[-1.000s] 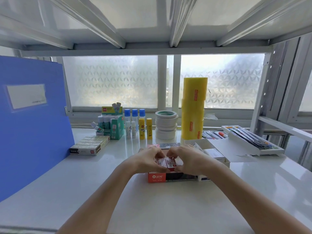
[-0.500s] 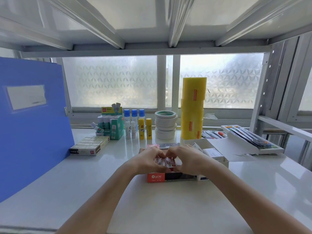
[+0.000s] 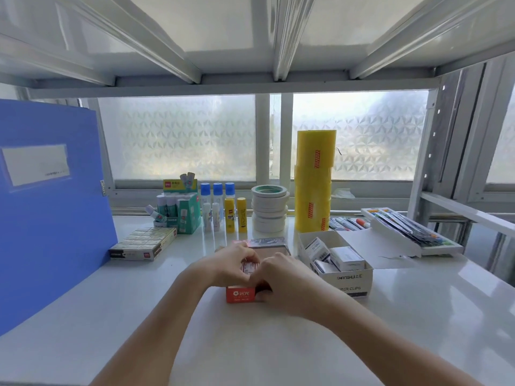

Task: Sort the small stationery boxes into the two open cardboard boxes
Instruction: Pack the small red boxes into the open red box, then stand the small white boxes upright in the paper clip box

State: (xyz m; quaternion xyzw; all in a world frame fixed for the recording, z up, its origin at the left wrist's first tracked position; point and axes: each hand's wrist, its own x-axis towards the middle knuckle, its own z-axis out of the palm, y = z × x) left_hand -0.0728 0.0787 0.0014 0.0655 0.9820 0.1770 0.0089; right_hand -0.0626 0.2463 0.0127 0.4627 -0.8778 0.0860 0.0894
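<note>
An open cardboard box with a red-orange front sits at the middle of the white shelf. My left hand and my right hand meet over it, fingers closed around a small red-and-white stationery box inside it. Only a sliver of that small box shows between my fingers. To the right stands a white open cardboard box printed "CLIPS", holding several small white boxes.
A blue folder stands at the left. A flat pack of staple boxes, glue sticks, tape rolls, a tall yellow tape stack and a tray of pens line the back.
My hands stay together over the red-fronted box, shifted slightly left, so the white box to the right is now uncovered.
</note>
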